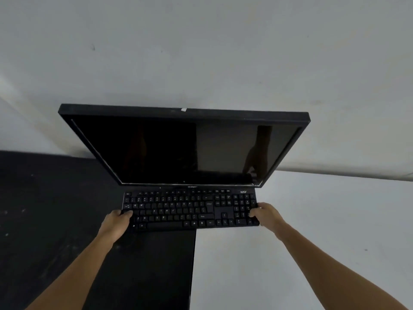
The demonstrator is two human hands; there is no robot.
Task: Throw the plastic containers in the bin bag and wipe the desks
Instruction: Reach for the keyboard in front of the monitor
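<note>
Both keyboard [178, 209] ends held: left grip [117, 222], right grip [266, 214]; rear edge seemingly under monitor [156, 151]; white desk [324, 220] rightward.

Office workstation, prob.: dark flat monitor [156, 151] w/ keyboard [190, 209] just in front, set across a black worktop [55, 209] & white worktop [324, 220] side by side; plain white wall [201, 52] behind.

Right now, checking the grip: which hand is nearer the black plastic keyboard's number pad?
Right. The right hand grips the keyboard beside its number pad; the left hand grips the opposite end.
</note>
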